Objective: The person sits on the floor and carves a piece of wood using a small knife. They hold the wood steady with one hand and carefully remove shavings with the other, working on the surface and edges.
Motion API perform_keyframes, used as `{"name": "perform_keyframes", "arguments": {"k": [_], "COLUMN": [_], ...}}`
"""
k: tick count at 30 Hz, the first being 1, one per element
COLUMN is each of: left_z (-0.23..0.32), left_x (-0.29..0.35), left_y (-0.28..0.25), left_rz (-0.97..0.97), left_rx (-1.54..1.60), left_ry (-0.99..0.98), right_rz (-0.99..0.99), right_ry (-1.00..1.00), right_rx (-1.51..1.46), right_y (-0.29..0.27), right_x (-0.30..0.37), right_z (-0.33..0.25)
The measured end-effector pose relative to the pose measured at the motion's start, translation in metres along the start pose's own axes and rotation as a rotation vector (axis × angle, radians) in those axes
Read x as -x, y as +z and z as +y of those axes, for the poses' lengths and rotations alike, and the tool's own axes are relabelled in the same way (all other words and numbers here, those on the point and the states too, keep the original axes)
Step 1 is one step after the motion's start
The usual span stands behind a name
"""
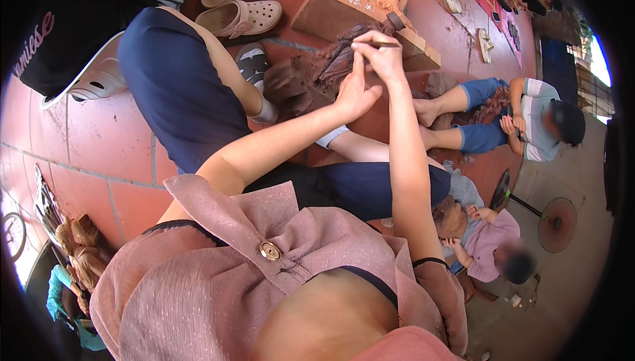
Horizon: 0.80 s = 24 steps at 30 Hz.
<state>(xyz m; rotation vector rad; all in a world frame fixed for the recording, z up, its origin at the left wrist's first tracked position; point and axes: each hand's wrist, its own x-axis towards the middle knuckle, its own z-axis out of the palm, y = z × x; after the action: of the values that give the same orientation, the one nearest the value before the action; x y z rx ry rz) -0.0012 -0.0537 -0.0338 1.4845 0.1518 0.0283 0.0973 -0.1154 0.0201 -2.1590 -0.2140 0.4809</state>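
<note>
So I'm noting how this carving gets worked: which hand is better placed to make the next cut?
Probably the right hand: it grips the thin tool over the dark wood carving. The left hand lies open against the carving, steadying it.

Dark reddish-brown wood carving (317, 73) on red tiles, thin tool (383, 44) against it

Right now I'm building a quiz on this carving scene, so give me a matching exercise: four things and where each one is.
Things:
1. right hand
2. left hand
3. pink clogs
4. standing fan

Places:
A. on the grey ground at far right
B. on the red tiles at top
C. gripping a thin tool over the dark wood carving
D. open palm against the carving, just below the other hand

Pairs: 1-C, 2-D, 3-B, 4-A
</note>
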Motion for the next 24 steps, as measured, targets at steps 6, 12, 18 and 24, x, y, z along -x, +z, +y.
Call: {"name": "perform_keyframes", "arguments": {"k": [6,12,18,24], "left_z": [-0.014,-0.032,-0.016,0.014], "left_x": [0.005,0.030,0.067,0.030], "left_y": [-0.017,-0.050,-0.071,-0.112], "left_rz": [-0.186,-0.207,-0.495,-0.347], "left_rx": [-0.187,-0.269,-0.005,0.194], "left_ry": [-0.120,-0.227,-0.604,-0.442], "right_rz": [0.128,0.332,0.383,0.320], "right_ry": [-0.166,-0.056,0.051,-0.044], "right_rx": [-0.048,-0.664,-0.639,-0.482], "right_y": [0.002,0.003,-0.012,-0.009], "right_x": [0.003,0.039,0.066,0.063], "right_z": [0.015,0.051,0.068,0.052]}}
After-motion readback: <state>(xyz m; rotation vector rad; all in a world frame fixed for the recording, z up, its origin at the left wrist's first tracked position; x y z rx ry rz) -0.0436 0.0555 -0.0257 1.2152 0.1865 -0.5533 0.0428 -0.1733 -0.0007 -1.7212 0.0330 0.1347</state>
